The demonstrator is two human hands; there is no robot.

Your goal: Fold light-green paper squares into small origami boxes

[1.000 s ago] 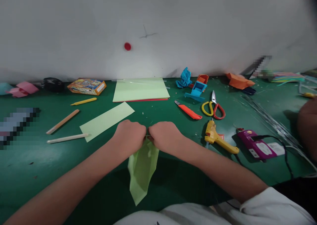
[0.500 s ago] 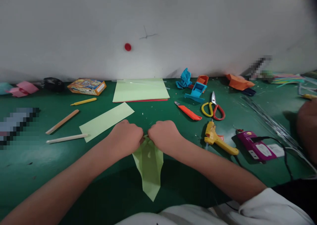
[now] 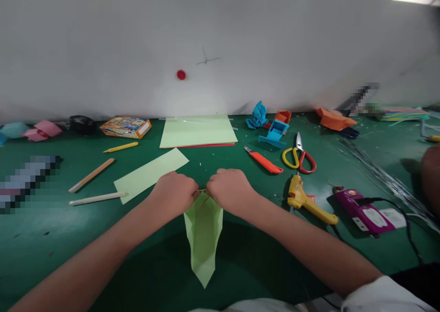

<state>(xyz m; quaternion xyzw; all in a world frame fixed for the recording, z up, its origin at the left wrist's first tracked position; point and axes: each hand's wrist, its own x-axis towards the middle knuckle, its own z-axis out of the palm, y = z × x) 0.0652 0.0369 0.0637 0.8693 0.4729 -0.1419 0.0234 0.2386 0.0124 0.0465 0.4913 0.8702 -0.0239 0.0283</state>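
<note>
A folded piece of light green paper (image 3: 203, 238) hangs toward me, with raised side walls and a pointed near end. My left hand (image 3: 177, 188) is closed, pinching its far left edge. Close beside it, my right hand (image 3: 229, 186) is closed on the far right edge. A thin bit of the paper's far edge shows between the two fists; the fingertips themselves are mostly hidden behind the knuckles. Just beyond my left hand lies a flat light green paper strip (image 3: 151, 174).
At the back lies a stack of green sheets (image 3: 199, 131). To the right are an orange cutter (image 3: 264, 162), scissors (image 3: 299, 156), a yellow glue gun (image 3: 307, 202) and a purple power box (image 3: 369, 211) with cables. A box (image 3: 126, 127) and sticks (image 3: 91, 175) lie left. Another person's arm (image 3: 431, 183) shows far right.
The folded paper's near point has swung slightly left and toward me, and its walls look more upright. Both hands keep their hold. The whole view has shifted a little.
</note>
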